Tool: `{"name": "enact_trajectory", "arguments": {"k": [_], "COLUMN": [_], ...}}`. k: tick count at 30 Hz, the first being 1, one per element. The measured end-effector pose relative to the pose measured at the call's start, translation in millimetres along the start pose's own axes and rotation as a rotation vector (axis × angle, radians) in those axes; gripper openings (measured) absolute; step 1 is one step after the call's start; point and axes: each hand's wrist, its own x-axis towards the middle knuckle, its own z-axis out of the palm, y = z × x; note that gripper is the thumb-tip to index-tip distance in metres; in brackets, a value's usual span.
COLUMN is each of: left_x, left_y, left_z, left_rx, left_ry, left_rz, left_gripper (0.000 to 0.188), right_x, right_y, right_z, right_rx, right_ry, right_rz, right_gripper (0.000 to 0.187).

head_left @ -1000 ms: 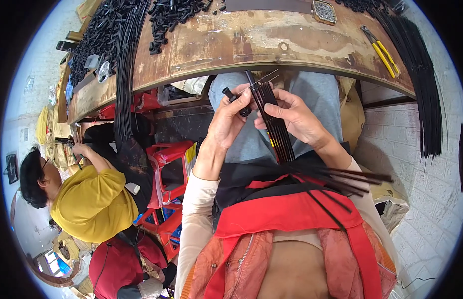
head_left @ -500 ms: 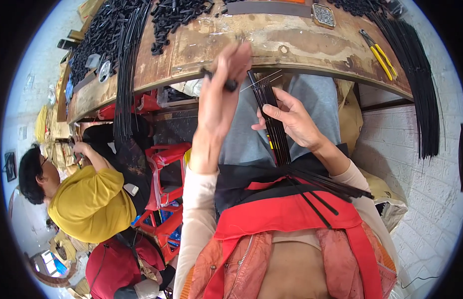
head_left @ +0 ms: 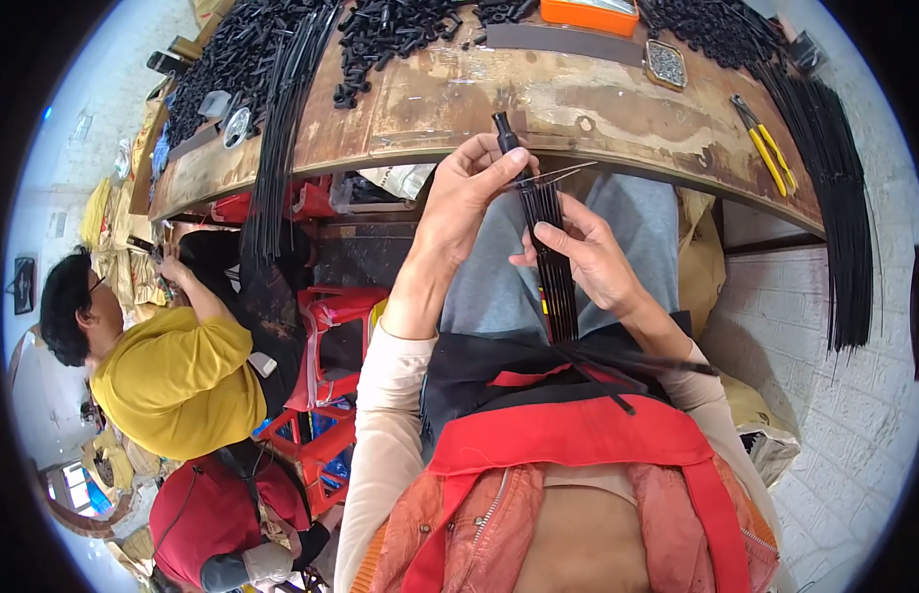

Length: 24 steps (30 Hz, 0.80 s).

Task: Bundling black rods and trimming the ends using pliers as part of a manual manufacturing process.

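My left hand (head_left: 466, 193) pinches a short black tubular plastic piece (head_left: 504, 133) upright between thumb and fingers. Its lower end is at the top of a bundle of thin black rods (head_left: 556, 282); whether it sits on one of them I cannot tell. Around that bundle the fingers of my right hand (head_left: 590, 252) are closed, with the thumb across the front. Two or so thin metal wires (head_left: 568, 172) stick out sideways near the rod tops. The bundle's lower end rests on my lap, where more black rods (head_left: 657, 362) spread to the right, partly blurred.
On the wooden bench (head_left: 430, 109) ahead lie heaps of black plastic pieces (head_left: 242, 69), yellow-handled pliers (head_left: 766, 148), a small box of metal bits (head_left: 665, 63) and an orange box (head_left: 590, 14). Long black rods (head_left: 835, 208) overhang its right edge. A co-worker (head_left: 178, 385) sits at left beside red stools (head_left: 326, 435).
My left hand has come down to the rod tops. The black tubular piece, crosswise in my palm before, now stands upright in the fingertips. My right hand keeps its hold on the rods.
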Motion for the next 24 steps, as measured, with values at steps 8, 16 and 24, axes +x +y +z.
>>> {"name": "enact_trajectory", "arguments": {"k": [8, 16, 24], "left_x": [-9.4, -0.2, -1.0], "left_y": [11.7, 5.8, 0.0], "left_z": [8.5, 0.0, 7.8], "left_rx": [-0.153, -0.082, 0.076], "left_ry": [-0.069, -0.002, 0.151], "left_rz": [-0.042, -0.049, 0.095], "left_gripper": [0.041, 0.036, 0.033], "right_x": [-2.7, -3.4, -4.7], "right_y": [-1.2, 0.2, 0.4], "right_z": [2.9, 1.5, 2.0], "right_rx": [0.004, -0.018, -0.011], "right_ry": [0.024, 0.030, 0.041], "right_rz": [0.013, 0.008, 0.011], "right_gripper": [0.034, 0.035, 0.035]}}
